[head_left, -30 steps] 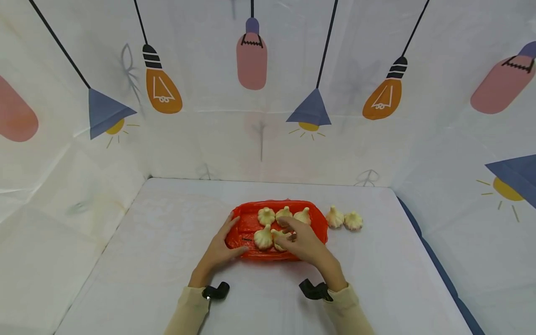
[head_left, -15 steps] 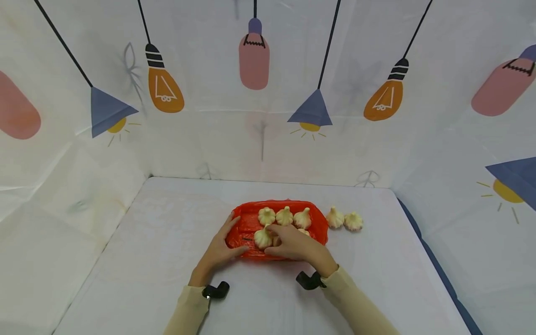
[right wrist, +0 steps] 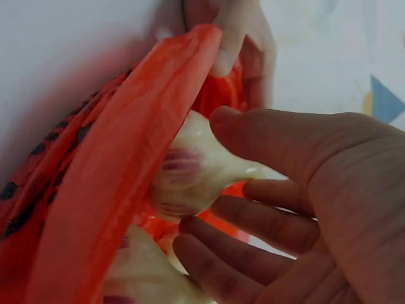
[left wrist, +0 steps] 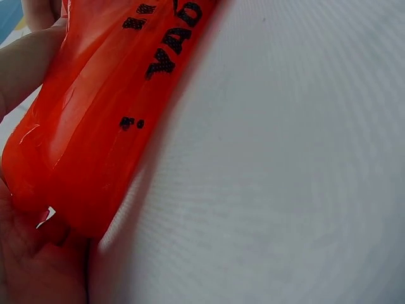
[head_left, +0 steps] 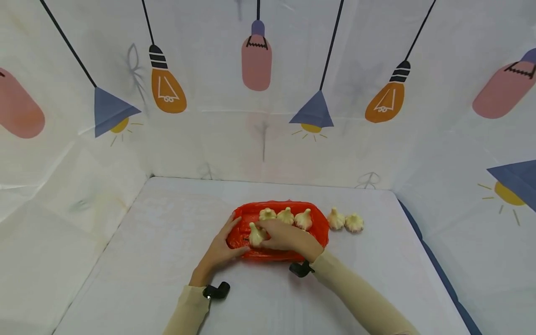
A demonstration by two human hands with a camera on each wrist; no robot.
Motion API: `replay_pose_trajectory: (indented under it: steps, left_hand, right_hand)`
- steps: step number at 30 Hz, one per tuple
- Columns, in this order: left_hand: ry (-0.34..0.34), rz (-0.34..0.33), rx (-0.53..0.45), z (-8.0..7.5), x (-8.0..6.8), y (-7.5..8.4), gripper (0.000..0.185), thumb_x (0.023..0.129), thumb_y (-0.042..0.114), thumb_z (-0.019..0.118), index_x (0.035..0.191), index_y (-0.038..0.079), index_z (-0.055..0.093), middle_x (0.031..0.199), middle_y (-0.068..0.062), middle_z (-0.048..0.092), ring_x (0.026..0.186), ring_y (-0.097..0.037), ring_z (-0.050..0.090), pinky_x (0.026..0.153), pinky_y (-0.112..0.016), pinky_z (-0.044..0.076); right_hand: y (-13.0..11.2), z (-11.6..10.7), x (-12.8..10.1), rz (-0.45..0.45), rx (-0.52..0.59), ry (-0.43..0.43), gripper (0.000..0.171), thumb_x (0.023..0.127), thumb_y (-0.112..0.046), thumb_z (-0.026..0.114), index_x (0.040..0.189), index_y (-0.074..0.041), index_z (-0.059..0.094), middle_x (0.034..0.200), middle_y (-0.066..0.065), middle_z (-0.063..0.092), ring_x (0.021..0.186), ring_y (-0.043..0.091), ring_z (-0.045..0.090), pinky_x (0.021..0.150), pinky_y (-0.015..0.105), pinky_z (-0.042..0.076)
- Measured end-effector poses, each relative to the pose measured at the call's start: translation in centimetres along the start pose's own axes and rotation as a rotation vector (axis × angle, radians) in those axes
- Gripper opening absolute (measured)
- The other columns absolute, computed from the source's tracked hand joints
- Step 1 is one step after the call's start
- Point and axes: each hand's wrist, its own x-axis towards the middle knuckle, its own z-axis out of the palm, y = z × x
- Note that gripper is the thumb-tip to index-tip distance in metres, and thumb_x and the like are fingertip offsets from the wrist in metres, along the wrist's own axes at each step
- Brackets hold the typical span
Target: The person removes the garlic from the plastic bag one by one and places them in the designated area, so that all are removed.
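Observation:
A low tray wrapped in red plastic [head_left: 247, 210] lies on the white table with several garlic bulbs in it. My left hand [head_left: 220, 249] grips its left end, the thumb at the front rim and the fingers toward the back. In the left wrist view, black lettering marks the red plastic [left wrist: 95, 145]. Over the front row, my right hand [head_left: 289, 238] holds a garlic bulb [head_left: 254, 236] between thumb and fingers. That bulb [right wrist: 193, 168] is seen close up in the right wrist view, beside another bulb [right wrist: 142, 272]. Behind the right hand stands a row of bulbs [head_left: 285, 216].
Two loose garlic bulbs [head_left: 336, 219] lie on the table just right of the tray. The white table [head_left: 180, 209] is enclosed by a pale sheet [head_left: 222, 139] printed with lamps.
My right hand has moved left across the tray's front row, and the front-left garlic bulb has shifted left with it. My left hand has stayed at the tray's end.

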Motion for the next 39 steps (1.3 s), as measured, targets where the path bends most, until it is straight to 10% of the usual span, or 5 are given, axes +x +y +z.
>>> replay_pose_trajectory:
  steps: [8,17,39]
  left_hand:
    - [-0.002,0.013,-0.004,-0.2,0.0,-0.1,0.098,0.080,0.043,0.087,0.161,0.024,0.036,0.174,0.006,0.014,0.160,-0.029,0.015,0.124,-0.064,0.021]
    - [-0.004,0.006,-0.008,-0.1,0.0,0.0,0.099,0.080,0.043,0.087,0.162,0.025,0.035,0.174,0.006,0.014,0.160,-0.030,0.015,0.124,-0.065,0.022]
    - [0.003,0.024,0.000,0.1,0.0,-0.2,0.100,0.079,0.042,0.088,0.161,0.021,0.036,0.174,0.005,0.015,0.160,-0.030,0.016,0.123,-0.065,0.022]
  right_hand:
    - [0.2,-0.5,1.8,0.022,-0.016,-0.105,0.057,0.093,-0.030,0.078,0.144,-0.012,0.059,0.126,-0.002,0.069,0.090,0.007,0.057,0.091,0.029,0.056]
    - [0.7,-0.5,2.5,0.071,0.099,-0.163,0.064,0.089,-0.030,0.081,0.147,-0.018,0.056,0.091,-0.005,0.059,0.063,0.007,0.054,0.057,0.021,0.050]
    - [1.9,0.0,2.6,0.027,0.031,-0.129,0.060,0.088,-0.032,0.083,0.142,-0.014,0.061,0.130,-0.004,0.068,0.101,0.006,0.059,0.098,0.029,0.054]
